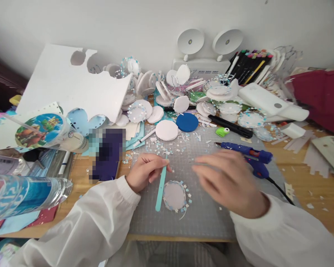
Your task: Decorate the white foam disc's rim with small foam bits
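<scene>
My left hand [149,168] is closed, with thumb and fingertips pinching the narrow upper end of slim turquoise tweezers [160,191]. The tweezers slant down toward me, their wider rounded end lowest. Just right of them a white foam disc [174,195] lies flat on the grey cutting mat [147,222], edged with small white and pale-blue star-shaped pieces. My right hand [225,181] hovers over the mat to the right of that disc, blurred by motion. Its fingers stretch leftward and no object shows in them. Behind this hand lies a blue hot glue gun [245,152], partly covered.
White discs [167,129] and wire-trimmed ones pile up along the back, beside a blue lid [187,122]. A phone [110,154], a drink cup [44,129] and a water bottle [30,194] stand or lie at left. The glue gun's cord [280,191] runs right.
</scene>
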